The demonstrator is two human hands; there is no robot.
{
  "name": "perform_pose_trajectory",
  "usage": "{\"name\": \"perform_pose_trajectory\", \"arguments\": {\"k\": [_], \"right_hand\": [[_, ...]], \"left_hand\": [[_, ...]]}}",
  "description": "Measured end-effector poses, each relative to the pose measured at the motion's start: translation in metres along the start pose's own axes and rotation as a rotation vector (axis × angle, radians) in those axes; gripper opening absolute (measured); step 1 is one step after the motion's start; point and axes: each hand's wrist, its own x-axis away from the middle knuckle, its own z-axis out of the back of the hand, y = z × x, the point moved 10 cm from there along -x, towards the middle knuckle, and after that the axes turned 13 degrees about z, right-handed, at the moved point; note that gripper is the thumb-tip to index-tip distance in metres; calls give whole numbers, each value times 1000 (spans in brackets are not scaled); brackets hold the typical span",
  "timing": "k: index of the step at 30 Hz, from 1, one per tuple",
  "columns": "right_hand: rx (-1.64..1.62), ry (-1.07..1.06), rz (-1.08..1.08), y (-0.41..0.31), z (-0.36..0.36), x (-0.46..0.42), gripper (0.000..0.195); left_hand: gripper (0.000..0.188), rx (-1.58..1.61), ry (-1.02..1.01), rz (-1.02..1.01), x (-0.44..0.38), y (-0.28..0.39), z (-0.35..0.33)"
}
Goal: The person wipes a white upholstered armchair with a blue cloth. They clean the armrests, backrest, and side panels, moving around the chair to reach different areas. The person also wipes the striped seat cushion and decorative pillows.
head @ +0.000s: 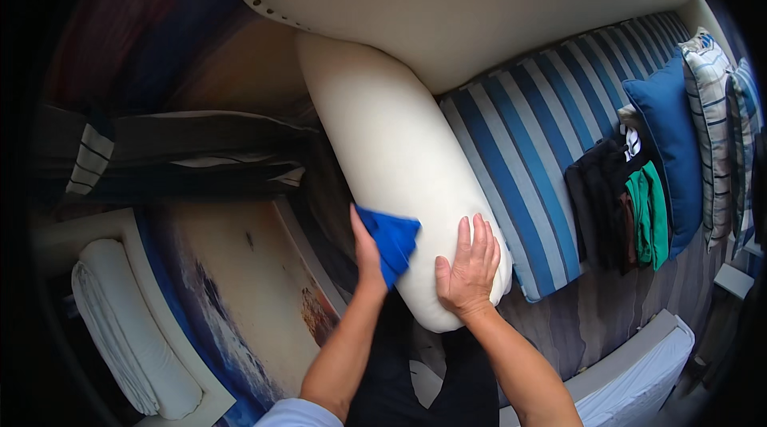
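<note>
A cream leather-look sofa armrest [389, 127] runs from the upper middle down towards my body. My left hand [367, 252] holds a folded bright blue cloth [389, 240] against the left side of the armrest, near its front end. Part of that hand's fingers is hidden behind the cloth. Flat on the front end of the armrest, towards its right side, lies my right hand [471, 278], with the thumb apart and nothing in it. The sofa's smooth cream backrest [467, 1] meets the armrest at the top.
Right of the armrest is a blue-and-grey striped seat cushion [527, 121]. Dark folded clothes [599, 199] and a green garment [647, 217] lie on it beside a blue pillow [671, 157]. A white rolled bundle [132, 325] rests at lower left, near a beach-patterned surface [245, 283].
</note>
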Motion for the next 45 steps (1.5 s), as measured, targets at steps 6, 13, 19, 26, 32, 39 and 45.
{"name": "perform_pose_trajectory", "arguments": {"k": [6, 13, 19, 26, 32, 39, 45], "right_hand": [[-249, 136, -82, -1, -3, 1, 67], [-175, 119, -111, -2, 1, -8, 68], [-45, 111, -145, 18, 5, 0, 64], [-97, 83, -115, -5, -5, -28, 65], [13, -46, -193, 4, 2, -18, 72], [36, -67, -234, 0, 4, -11, 75], [-21, -29, -349, -12, 27, -32, 65]], "left_hand": [[107, -1217, 575, -552, 111, -18, -3], [81, -1132, 666, -715, -71, 186, -80], [48, -1296, 274, -804, -194, 313, -181], [40, -712, 10, -386, -339, 417, -56], [45, -854, 223, -592, -166, 280, -97], [48, -657, 46, 572, -2, 50, 22], [41, -535, -144, 877, 77, 81, -11]]}}
